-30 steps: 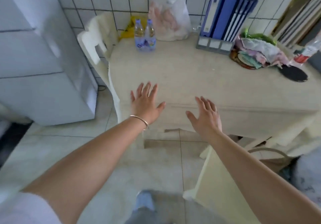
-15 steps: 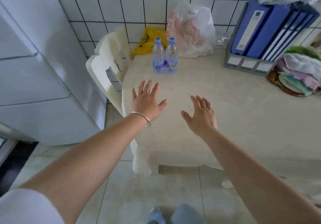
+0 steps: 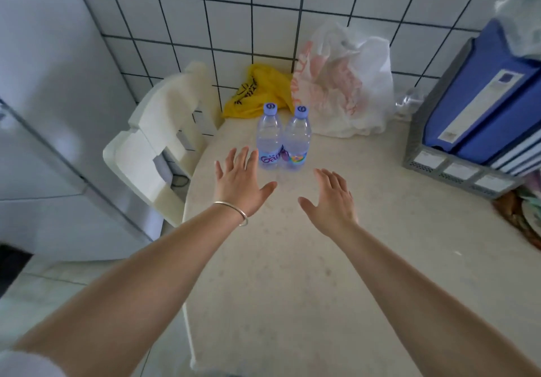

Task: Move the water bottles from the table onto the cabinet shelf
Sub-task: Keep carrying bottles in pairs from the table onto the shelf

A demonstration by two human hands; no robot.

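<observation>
Standing upright, touching side by side near the back left of the counter: two clear water bottles, purple caps, colourful labels low on the body. Just behind them a yellow bag and a white plastic bag. Left hand and right hand both spread flat, fingers straight, holding nothing. Left fingertips just beside the left bottle's label; contact unclear.
</observation>
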